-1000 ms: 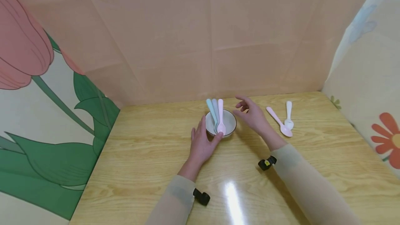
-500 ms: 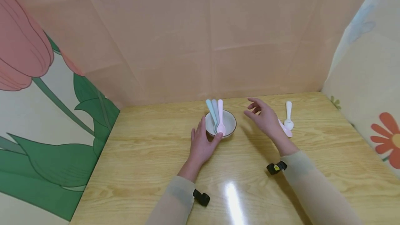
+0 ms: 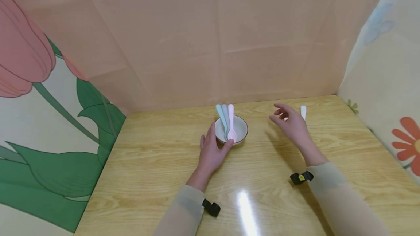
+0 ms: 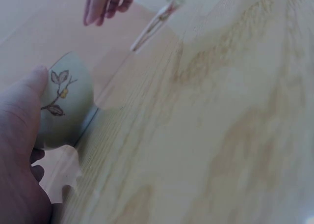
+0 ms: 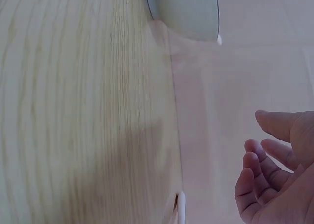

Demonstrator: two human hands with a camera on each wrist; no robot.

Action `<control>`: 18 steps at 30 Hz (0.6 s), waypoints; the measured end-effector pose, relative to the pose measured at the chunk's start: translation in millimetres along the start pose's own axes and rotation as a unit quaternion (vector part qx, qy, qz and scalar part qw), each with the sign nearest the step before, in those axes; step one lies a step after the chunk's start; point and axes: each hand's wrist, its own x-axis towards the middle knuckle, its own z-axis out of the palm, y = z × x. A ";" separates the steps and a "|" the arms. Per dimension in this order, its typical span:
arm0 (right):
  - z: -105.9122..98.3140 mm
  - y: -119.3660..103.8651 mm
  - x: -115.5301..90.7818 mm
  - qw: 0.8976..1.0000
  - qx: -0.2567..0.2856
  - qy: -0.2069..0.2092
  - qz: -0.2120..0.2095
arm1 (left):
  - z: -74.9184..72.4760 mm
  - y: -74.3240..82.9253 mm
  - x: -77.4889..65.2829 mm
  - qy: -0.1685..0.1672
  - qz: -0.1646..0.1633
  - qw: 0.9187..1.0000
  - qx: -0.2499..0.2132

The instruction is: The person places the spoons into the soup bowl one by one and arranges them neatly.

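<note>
My left hand [image 3: 211, 152] grips a small white bowl [image 3: 241, 128] with a dark rim, thumb at the near edge and fingers along its left side. A leafy branch pattern shows on the bowl's outside in the left wrist view. Three spoons lean in it, handles pointing away: a teal spoon [image 3: 221, 114], a grey-blue spoon [image 3: 225, 111] and a pink spoon [image 3: 231, 123]. To the right, my right hand [image 3: 292, 124] hovers over the table with loosely bent fingers, holding nothing. It covers most of a white spoon [image 3: 303, 111] and a second pink spoon.
The wooden table [image 3: 157, 163] ends at a plain pinkish backdrop [image 3: 170, 46] just behind the bowl. Printed side panels stand at both sides, a tulip panel [image 3: 49, 170] on the left and a flower panel [image 3: 380, 83] on the right.
My right hand has moved rightward, away from the bowl, and now overlaps the two spoons on the table. My left hand and the bowl have stayed in place.
</note>
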 end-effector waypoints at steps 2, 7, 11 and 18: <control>-2.6 5.3 -0.5 1.000 -0.002 0.005 0.002 | -0.2 -0.4 0.0 0.001 0.002 1.000 0.001; -8.6 21.0 -2.5 1.000 -0.001 0.016 0.013 | 0.4 0.2 -0.8 0.000 0.002 1.000 -0.002; -13.1 30.9 -4.2 0.999 -0.004 0.021 0.026 | -0.1 0.7 -1.3 -0.001 0.000 1.000 0.000; -19.1 40.5 -5.0 0.999 -0.009 0.005 0.047 | -1.7 1.3 -1.0 -0.002 0.000 1.000 -0.002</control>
